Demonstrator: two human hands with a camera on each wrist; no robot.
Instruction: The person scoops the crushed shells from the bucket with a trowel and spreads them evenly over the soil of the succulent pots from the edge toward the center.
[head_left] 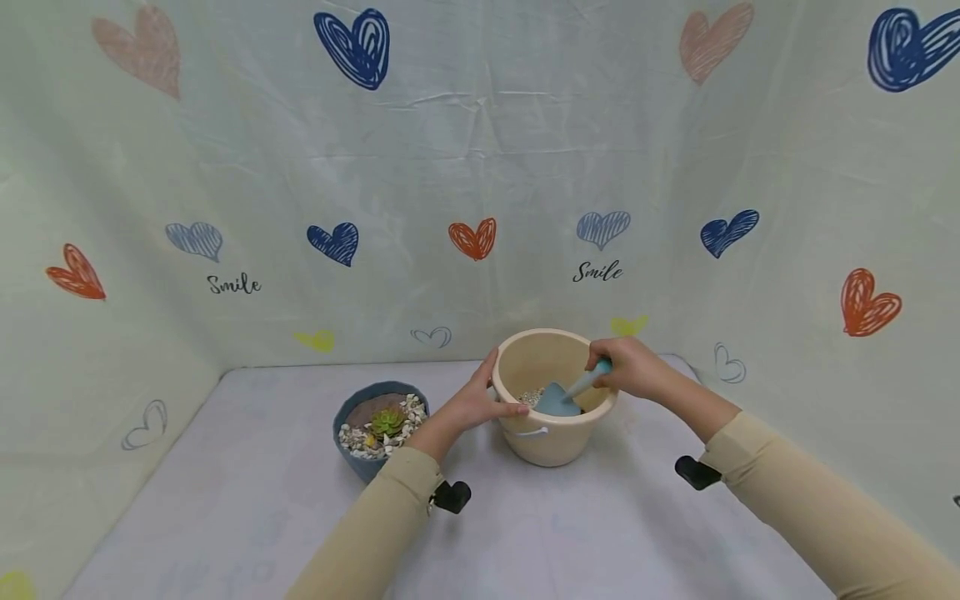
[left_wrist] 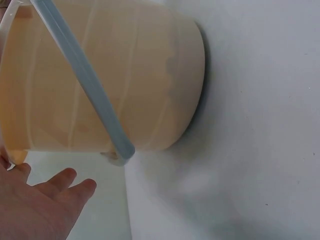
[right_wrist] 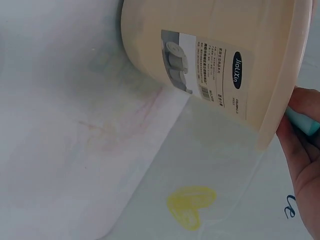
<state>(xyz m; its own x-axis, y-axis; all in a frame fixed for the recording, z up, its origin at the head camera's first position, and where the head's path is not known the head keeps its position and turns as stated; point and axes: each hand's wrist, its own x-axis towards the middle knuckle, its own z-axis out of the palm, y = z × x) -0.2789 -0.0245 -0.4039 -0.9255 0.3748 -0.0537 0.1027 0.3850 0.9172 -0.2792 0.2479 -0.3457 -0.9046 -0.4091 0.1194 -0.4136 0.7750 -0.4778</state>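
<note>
A cream plastic bucket (head_left: 545, 433) stands upright on the table, with pale grains (head_left: 531, 397) visible inside at the left. My left hand (head_left: 472, 404) rests against its rim, thumb lying along the front edge and fingers spread at the left side. In the left wrist view the fingers (left_wrist: 75, 192) look fairly straight, several of them clear of the bucket wall. Over the bucket's right rim, my right hand (head_left: 630, 367) grips the handle of a light blue hand trowel (head_left: 558, 402). The trowel's blade points down inside the bucket; its tip is hidden by the front rim.
Left of the bucket, a blue-grey pot (head_left: 352, 462) holds a green succulent (head_left: 387, 422), white pebbles and a brown patch; my left forearm partly covers it. A pale handle (left_wrist: 92, 85) hangs across the bucket's side. Behind the white-covered table (head_left: 247, 467) hangs a heart-printed curtain (head_left: 480, 183).
</note>
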